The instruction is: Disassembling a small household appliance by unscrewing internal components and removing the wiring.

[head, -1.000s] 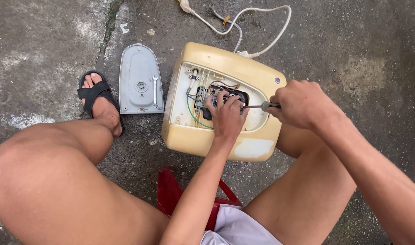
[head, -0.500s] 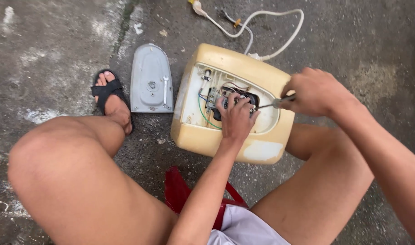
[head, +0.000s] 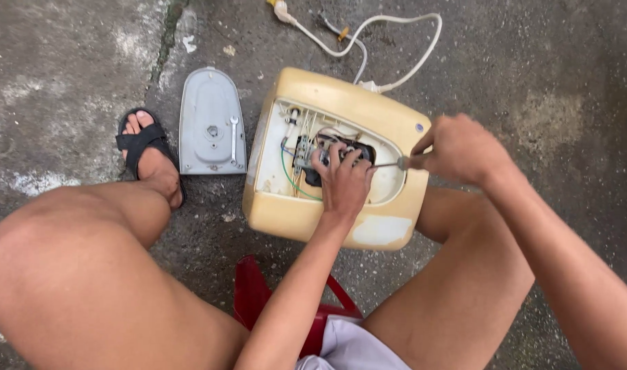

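My left hand [head: 344, 181] reaches into the open heater [head: 341, 154] on the ground between my knees, fingers [head: 330, 156] curled, pressing on the black part [head: 312, 156] and wires inside; can't tell if they pinch anything. My right hand [head: 460, 149] is closed tight round a screwdriver [head: 390, 164], tip pointing into the opening just beside my left fingers. Grey cover [head: 210, 122] lies left of the heater, small wrench [head: 233, 137] on it. White cord [head: 389, 41] runs off behind. Red stool [head: 255, 294] under me.
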